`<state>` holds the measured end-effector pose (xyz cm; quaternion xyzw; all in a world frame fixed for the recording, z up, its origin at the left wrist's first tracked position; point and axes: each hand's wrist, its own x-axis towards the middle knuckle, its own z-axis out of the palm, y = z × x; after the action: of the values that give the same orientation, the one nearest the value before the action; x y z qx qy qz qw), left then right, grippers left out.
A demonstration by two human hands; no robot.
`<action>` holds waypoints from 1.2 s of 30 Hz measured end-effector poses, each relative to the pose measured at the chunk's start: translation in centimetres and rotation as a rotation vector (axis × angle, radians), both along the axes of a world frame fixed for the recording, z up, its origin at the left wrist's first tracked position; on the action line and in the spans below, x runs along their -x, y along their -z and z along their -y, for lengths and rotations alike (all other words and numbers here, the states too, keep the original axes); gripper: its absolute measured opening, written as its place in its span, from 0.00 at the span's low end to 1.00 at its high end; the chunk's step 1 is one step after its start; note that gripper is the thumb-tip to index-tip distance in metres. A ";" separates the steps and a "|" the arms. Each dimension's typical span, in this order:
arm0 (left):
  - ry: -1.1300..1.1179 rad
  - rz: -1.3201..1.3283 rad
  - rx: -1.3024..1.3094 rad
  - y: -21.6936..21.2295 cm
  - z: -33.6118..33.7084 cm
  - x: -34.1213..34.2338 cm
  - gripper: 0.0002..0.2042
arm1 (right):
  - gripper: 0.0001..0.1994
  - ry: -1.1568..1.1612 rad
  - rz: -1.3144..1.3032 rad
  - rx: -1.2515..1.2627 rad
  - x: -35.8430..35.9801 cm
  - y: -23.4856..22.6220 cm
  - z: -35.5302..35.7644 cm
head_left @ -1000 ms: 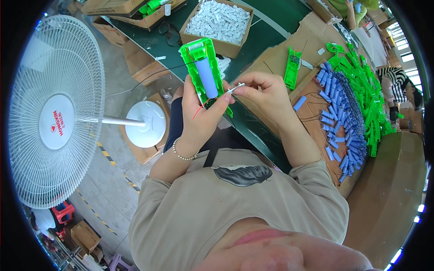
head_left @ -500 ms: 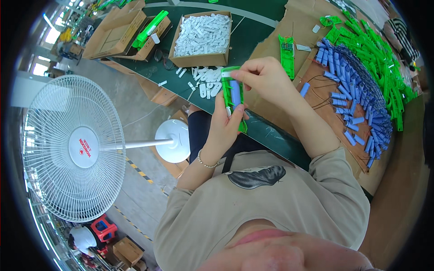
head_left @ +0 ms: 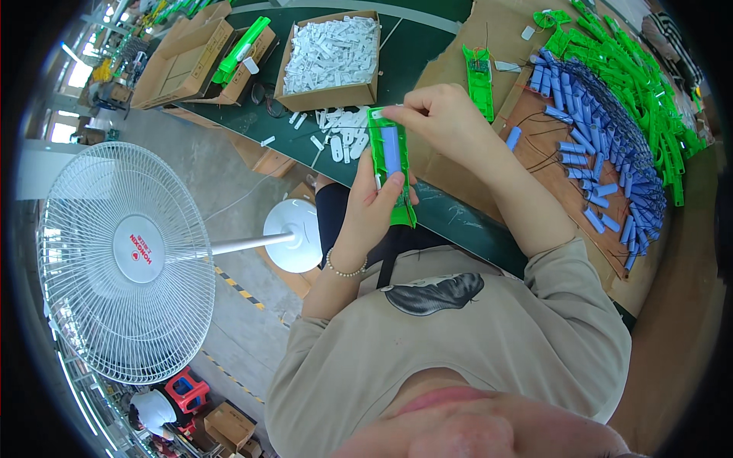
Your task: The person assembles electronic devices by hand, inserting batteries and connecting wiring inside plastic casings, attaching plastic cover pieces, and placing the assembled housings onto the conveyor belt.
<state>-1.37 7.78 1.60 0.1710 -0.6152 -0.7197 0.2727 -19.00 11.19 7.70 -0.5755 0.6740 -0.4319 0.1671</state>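
Left hand [head_left: 372, 208] fingers clamped on green holder [head_left: 391, 168] with blue battery [head_left: 392, 148], centre frame, above table [head_left: 427, 34] near edge, right hand [head_left: 437, 114] fingers pinched at holder's top, white fan [head_left: 126, 259] lower left, open floor between.

A left hand [head_left: 372, 210] holds a green plastic case [head_left: 391, 164] with a blue battery [head_left: 392, 149] inside. The right hand [head_left: 443, 118] pinches its top end, above a dark green counter [head_left: 427, 46].

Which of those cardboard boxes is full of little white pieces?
The open cardboard box directly beyond the hands; the box to its left holds green parts instead.
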 end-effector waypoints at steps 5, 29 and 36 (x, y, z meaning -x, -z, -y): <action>-0.005 -0.008 -0.077 0.0 -0.2 -0.2 0.17 | 0.21 -0.065 0.165 -0.190 0.4 0.0 0.2; 0.017 -0.226 -0.171 4.7 0.5 1.1 0.28 | 0.13 -0.128 0.235 -0.090 5.9 2.9 2.0; -0.444 0.089 1.043 8.1 1.4 1.5 0.26 | 0.10 0.229 1.199 0.232 17.6 3.0 10.3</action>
<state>-2.86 6.37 -6.53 0.1688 -0.8494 -0.2383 0.4396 -36.56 0.90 4.68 -0.1716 0.4691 -0.7655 0.4056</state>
